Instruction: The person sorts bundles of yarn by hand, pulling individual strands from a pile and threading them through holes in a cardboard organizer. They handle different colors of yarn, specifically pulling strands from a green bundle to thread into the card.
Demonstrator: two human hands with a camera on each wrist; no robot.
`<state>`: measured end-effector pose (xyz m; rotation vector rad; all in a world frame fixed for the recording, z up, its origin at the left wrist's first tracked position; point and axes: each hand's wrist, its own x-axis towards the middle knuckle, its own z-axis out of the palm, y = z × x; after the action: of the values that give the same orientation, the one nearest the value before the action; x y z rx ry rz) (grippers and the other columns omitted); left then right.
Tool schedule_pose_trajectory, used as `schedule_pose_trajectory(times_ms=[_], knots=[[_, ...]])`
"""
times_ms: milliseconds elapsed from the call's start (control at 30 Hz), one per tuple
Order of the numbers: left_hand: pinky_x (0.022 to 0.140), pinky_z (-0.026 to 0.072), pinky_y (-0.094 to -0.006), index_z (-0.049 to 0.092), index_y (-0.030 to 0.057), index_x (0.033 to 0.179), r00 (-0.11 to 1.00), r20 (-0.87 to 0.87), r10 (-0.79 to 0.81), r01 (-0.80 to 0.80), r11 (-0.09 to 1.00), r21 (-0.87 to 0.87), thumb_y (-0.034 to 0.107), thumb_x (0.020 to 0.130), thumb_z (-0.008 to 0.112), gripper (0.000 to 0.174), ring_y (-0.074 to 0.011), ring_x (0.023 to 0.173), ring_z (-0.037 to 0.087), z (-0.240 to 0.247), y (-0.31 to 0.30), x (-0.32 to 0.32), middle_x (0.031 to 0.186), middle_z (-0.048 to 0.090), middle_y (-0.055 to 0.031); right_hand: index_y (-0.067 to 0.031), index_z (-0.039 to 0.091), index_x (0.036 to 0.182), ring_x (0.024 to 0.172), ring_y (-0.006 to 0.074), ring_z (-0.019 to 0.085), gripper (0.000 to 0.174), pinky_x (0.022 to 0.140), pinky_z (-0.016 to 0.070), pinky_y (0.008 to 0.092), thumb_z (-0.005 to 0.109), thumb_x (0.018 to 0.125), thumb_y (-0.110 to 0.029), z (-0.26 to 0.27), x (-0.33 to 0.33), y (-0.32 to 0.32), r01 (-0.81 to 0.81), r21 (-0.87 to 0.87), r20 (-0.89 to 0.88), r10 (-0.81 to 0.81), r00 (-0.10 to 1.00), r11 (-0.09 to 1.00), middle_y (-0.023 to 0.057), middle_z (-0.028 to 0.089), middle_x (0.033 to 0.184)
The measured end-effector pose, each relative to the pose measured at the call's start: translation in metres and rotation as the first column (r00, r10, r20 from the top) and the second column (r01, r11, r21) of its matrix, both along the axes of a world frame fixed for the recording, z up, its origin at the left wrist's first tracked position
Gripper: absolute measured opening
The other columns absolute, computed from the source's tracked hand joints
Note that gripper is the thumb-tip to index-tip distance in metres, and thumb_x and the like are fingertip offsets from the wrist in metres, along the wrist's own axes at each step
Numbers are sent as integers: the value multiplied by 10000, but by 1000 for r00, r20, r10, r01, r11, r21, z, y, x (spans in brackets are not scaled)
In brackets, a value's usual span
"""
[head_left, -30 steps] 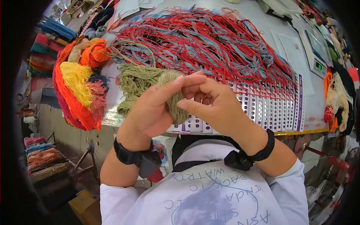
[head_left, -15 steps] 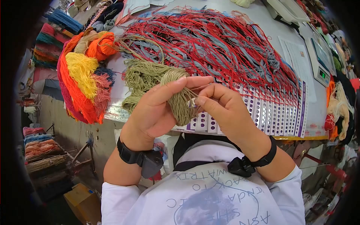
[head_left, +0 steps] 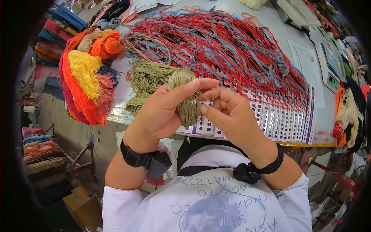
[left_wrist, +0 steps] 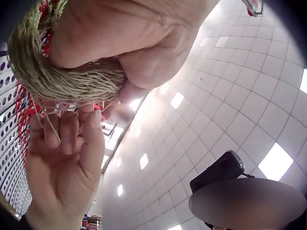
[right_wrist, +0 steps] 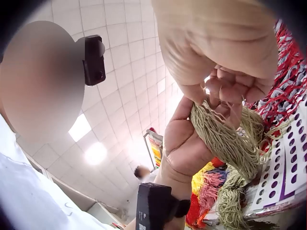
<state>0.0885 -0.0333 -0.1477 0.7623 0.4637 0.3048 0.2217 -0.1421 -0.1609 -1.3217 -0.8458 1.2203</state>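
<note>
A skein of olive-green yarn (head_left: 188, 110) hangs over my left hand (head_left: 164, 108), gripped between the thumb and the fingers behind it. In the left wrist view the yarn (left_wrist: 72, 81) bends round in a thick loop. My right hand (head_left: 234, 114) is just to the right of the skein, pinching a few loose strands that run across to it between thumb and fingertips. More of the same green yarn (head_left: 145, 79) lies bunched on the table (head_left: 119, 112), behind and left of the hands.
Red and grey-blue threads (head_left: 216, 46) spread over the table, attached along punched white cards (head_left: 270, 120) at the front edge. Orange, yellow and pink skeins (head_left: 83, 73) hang over the left corner. A digital scale (head_left: 330, 73) stands at the right beside a paper sheet (head_left: 303, 58).
Thin strands now stretch from the skein to my right hand; a second ago none showed there. The right hand has moved slightly right, while the left keeps its hold.
</note>
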Motion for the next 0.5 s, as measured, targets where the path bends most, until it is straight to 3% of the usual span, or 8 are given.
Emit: schedule_pose_trajectory(times_ms=[133,200,400,500], knots=[[894,470,-335,562,-56,1156,999,17,44,-45,997,69,222,957,454,358,-202,1020,591,-1,2,-1,1109,609,-132,-14,583,862,555,12,401,106,497,322,200,629,841,-107,-2,-2,1,-17,-20,72,18,997,1000,-57,492,627],[871,476,-326,573,-48,1148,999,34,32,-36,993,116,215,955,467,344,-188,975,597,-4,6,-4,1072,617,-114,-17,591,844,538,5,388,84,482,302,203,621,837,-95,-4,-4,1,11,51,-1,-11,1000,999,-70,486,613],[804,486,-291,582,-36,1145,992,-35,123,-121,992,45,208,952,485,326,-150,872,592,9,-3,3,940,614,-69,-21,583,832,544,0,356,78,489,292,195,620,837,-90,2,-3,3,53,-11,27,-53,998,999,-73,466,619],[786,486,-278,580,-35,1148,998,30,57,-58,997,41,218,951,491,333,-135,855,591,1,2,0,933,618,-60,-22,576,838,553,1,350,77,499,291,188,618,838,-87,1,-1,2,23,-31,36,-22,999,999,-71,459,627]])
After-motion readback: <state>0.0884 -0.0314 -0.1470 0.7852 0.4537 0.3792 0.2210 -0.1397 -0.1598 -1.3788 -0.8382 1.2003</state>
